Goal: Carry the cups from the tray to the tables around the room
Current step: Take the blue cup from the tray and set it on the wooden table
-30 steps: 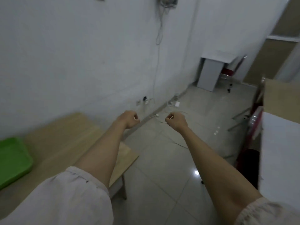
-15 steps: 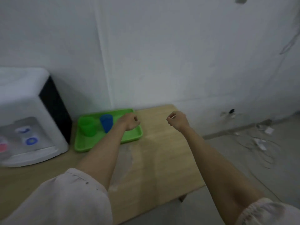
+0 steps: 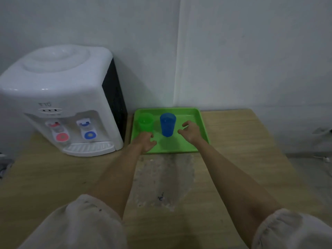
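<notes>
A green tray (image 3: 201, 123) lies on the wooden table (image 3: 233, 168) against the white wall. Two cups stand upright in its left half: a short green cup (image 3: 145, 122) and a taller blue cup (image 3: 168, 124) beside it. My left hand (image 3: 146, 142) hovers over the tray's near edge just in front of the green cup, fingers apart and holding nothing. My right hand (image 3: 191, 131) is over the tray just right of the blue cup, fingers spread towards it without touching.
A white water dispenser (image 3: 61, 97) with red and blue taps stands on the table left of the tray. A worn grey patch (image 3: 165, 177) marks the tabletop. The table's right edge drops to the floor, where a cable (image 3: 325, 159) lies.
My view swung left from the room's floor to the table with the tray and dispenser. Both hands went from closed fists to spread fingers and reached over the tray beside the cups.
</notes>
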